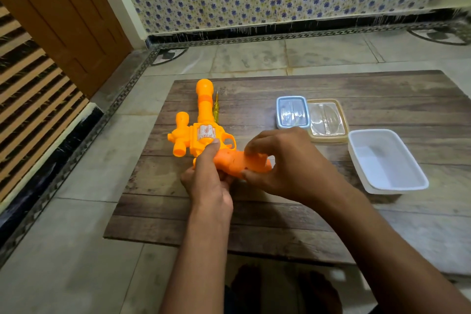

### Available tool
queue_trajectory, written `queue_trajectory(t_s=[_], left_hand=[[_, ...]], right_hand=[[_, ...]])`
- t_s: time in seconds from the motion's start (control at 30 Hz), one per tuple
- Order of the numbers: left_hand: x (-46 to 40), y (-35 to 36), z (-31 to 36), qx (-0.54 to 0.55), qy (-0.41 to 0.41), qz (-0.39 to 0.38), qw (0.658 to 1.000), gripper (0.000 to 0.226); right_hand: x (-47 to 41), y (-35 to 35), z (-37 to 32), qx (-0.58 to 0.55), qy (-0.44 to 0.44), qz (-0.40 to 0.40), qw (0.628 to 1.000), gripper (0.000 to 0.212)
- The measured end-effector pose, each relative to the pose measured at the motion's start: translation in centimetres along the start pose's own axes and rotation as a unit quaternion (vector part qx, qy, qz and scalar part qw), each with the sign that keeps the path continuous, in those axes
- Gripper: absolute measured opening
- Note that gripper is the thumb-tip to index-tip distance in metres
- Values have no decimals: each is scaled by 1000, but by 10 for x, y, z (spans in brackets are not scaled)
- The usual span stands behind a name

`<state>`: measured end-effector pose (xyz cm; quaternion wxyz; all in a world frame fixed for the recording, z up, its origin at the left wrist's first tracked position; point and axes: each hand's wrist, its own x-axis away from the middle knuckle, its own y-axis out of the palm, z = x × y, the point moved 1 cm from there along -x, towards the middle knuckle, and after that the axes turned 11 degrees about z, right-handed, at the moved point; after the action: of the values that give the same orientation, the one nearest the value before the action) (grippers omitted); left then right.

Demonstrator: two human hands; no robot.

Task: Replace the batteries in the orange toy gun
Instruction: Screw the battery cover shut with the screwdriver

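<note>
Lying on the wood-patterned board on the tiled floor, the orange toy gun points its barrel away from the person, its grip end turned toward the right, where both hands work on it. The left hand grasps the gun from below near the base of the grip, with one finger stretched up and pressing on the body beside the trigger guard. The right hand curls over the grip, fingers on its top edge and thumb on its lower edge, clasping it. A thin yellow screwdriver lies just beside the barrel on its right. Farther right on the board sit a small blue-rimmed container and a beige-rimmed one, touching side by side, and a larger white tub near them
</note>
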<state>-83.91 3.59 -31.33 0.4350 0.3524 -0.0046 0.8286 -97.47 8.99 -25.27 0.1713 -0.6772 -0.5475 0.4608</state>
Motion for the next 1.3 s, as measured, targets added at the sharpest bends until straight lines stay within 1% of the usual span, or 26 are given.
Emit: queue_trajectory(t_s=[0.27, 0.4, 0.53, 0.7, 0.87, 1.0, 1.2, 1.3], left_hand=[[5, 3, 3, 22, 27, -7, 999, 13], [6, 2, 3, 16, 33, -3, 999, 10], [9, 2, 3, 15, 37, 2, 999, 12], [10, 4, 3, 17, 32, 10, 999, 20], [7, 5, 3, 12, 34, 9, 999, 11], [4, 5, 2, 15, 35, 12, 999, 13], [2, 5, 1, 12, 27, -5, 1000, 9], [3, 4, 2, 17, 24, -11, 1000, 9]], right_hand=[[0, -1, -4, -20, 26, -31, 999, 32], [1, -1, -6, -59, 47, -31, 997, 32], [0, -1, -8, -26, 38, -38, 998, 34], [-1, 4, -8, 13, 19, -52, 998, 34], [-2, 5, -10, 35, 6, -68, 997, 36], [-2, 9, -9, 46, 2, -73, 996, 36], [-1, 13, -8, 68, 36, -86, 993, 50], [-1, 13, -7, 60, 49, -90, 993, 36]])
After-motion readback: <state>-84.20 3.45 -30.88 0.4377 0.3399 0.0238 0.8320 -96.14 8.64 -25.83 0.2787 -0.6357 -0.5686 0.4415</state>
